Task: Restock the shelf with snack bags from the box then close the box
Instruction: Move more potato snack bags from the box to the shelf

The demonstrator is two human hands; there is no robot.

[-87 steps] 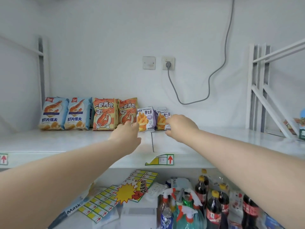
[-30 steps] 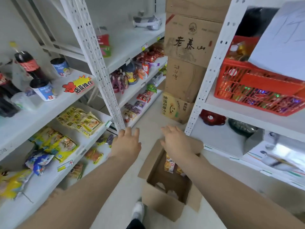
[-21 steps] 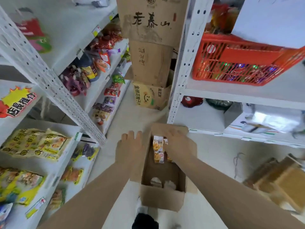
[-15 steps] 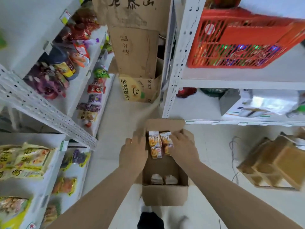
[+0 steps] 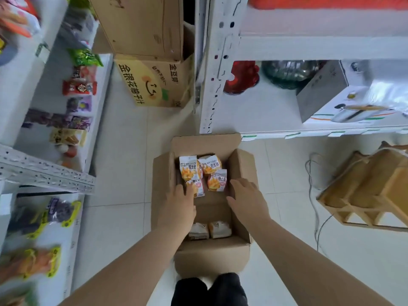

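Both your hands have now come down into the open box (image 5: pixel 212 255) on the floor, left hand (image 5: pixel 178 208) and right hand (image 5: pixel 245 199) empty and straight-fingered, reaching the snack bags (image 5: pixel 192 171) at its far end, so another pickup looks imminent.

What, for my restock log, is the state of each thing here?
box, open, flaps up, on the floor.
snack bags, several inside the box, at both ends.
left hand, open, over the box, holding nothing.
right hand, open, over the box, holding nothing.
yellow carton, on the floor, another carton stacked on it.
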